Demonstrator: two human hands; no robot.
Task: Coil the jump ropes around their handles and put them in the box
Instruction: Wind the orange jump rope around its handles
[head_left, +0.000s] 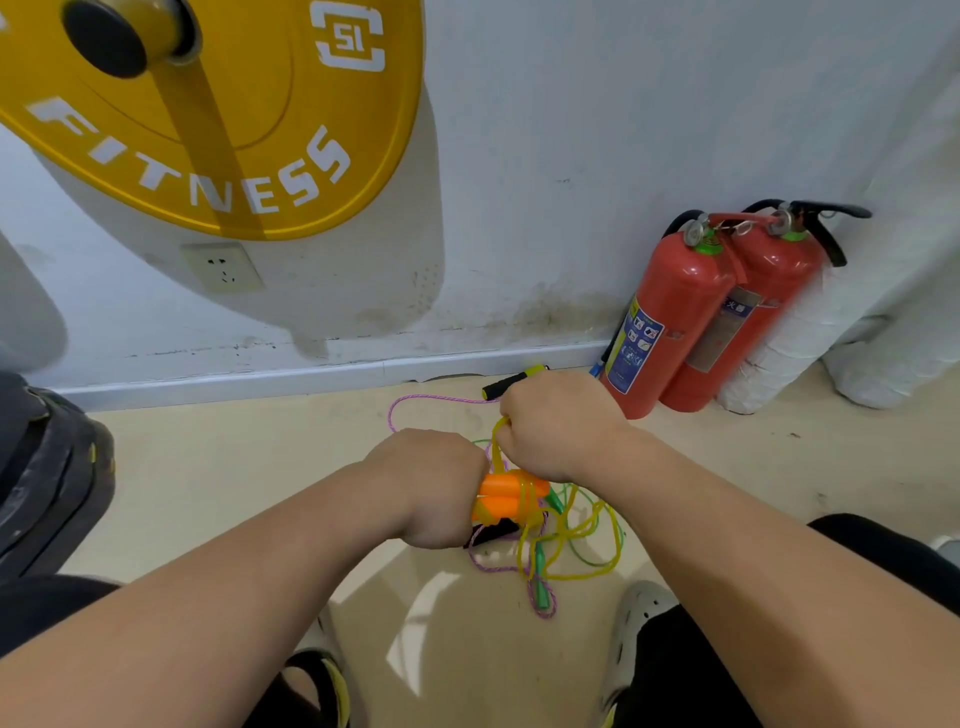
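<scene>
My left hand (428, 486) grips two orange jump-rope handles (506, 496) held side by side above the floor. A yellow rope (530, 514) is wound a few turns around them. My right hand (558, 423) pinches that yellow rope just above the handles. The rest of the yellow rope lies in loose loops on the floor (208, 478) below, tangled with a green rope (592, 551) and a pink-purple rope (410, 401). A black and yellow handle (511, 383) lies by the wall behind my right hand. No box is in view.
Two red fire extinguishers (685, 312) lean against the white wall at the right, next to wrapped white pipes (810, 332). A yellow weight plate (218, 104) hangs overhead at the upper left. Dark plates (47, 467) are stacked at the left edge. My feet (639, 618) stand below the ropes.
</scene>
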